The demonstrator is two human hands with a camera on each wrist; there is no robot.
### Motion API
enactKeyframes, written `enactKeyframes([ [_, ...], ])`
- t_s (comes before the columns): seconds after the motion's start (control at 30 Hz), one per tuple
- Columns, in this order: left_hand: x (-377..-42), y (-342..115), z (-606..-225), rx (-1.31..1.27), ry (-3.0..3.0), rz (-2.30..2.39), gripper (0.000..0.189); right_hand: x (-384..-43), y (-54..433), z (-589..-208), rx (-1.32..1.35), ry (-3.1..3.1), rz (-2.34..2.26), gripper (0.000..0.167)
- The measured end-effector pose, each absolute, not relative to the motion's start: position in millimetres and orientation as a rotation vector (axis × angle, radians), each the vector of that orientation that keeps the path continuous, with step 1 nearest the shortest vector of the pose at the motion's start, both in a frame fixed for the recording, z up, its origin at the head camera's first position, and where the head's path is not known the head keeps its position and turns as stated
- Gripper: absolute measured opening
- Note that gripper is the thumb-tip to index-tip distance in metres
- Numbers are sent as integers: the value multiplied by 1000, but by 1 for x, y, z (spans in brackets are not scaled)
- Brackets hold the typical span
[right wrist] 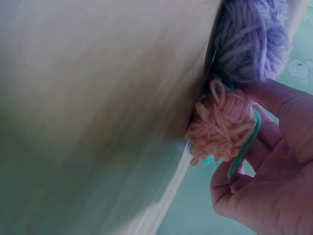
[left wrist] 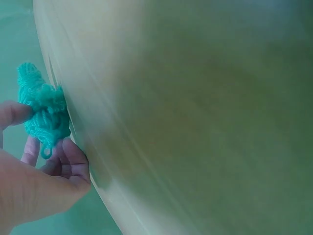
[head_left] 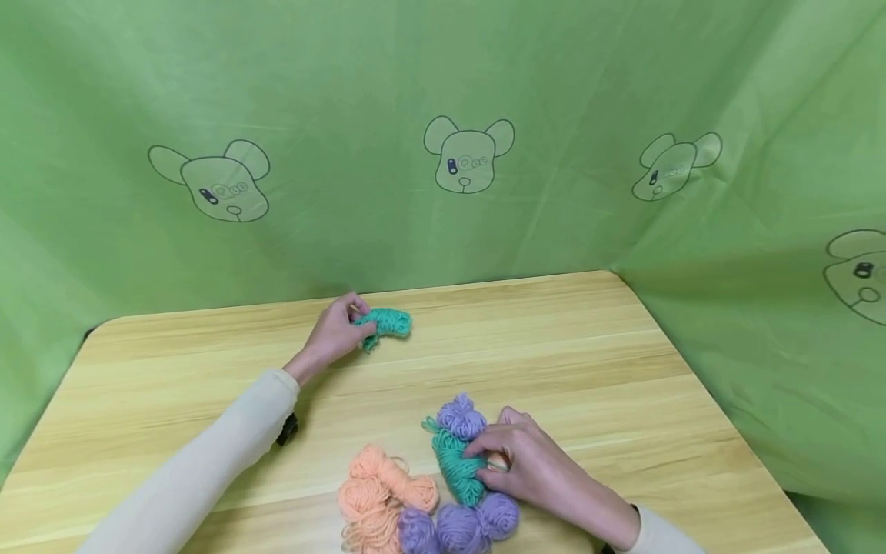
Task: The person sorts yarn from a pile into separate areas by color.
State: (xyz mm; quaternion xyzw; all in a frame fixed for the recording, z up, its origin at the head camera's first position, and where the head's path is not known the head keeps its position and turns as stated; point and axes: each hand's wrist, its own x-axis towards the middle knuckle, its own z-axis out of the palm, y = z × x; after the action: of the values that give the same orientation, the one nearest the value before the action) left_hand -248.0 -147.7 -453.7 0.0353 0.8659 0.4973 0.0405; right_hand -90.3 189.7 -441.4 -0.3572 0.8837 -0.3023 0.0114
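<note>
At the table's far edge my left hand (head_left: 334, 329) pinches a teal-green yarn skein (head_left: 391, 322) by its left end. The left wrist view shows the thumb pressed on this skein (left wrist: 48, 110), a small loop hanging from it. Nearer to me, my right hand (head_left: 529, 463) grips a second teal-green skein (head_left: 457, 469) with thumb and fingers. Partly hidden under that palm is a peach yarn ball (head_left: 497, 462). In the right wrist view the peach ball (right wrist: 222, 125) sits beside the fingers, and a green strand (right wrist: 244, 147) runs past it.
A purple yarn bundle (head_left: 461, 417) lies just beyond the right hand's skein. Purple balls (head_left: 460, 528) lie in front of it, and several peach skeins (head_left: 363, 498) to its left. Green cloth (head_left: 554, 231) hangs behind and beside the wooden table (head_left: 554, 346).
</note>
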Motion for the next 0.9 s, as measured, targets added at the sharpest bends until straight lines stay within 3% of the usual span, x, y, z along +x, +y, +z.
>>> enactKeyframes([
  [0.9,-267,-139,-458,50,2661,1516,27,-90,191,-440,-1096,2751,-949,31],
])
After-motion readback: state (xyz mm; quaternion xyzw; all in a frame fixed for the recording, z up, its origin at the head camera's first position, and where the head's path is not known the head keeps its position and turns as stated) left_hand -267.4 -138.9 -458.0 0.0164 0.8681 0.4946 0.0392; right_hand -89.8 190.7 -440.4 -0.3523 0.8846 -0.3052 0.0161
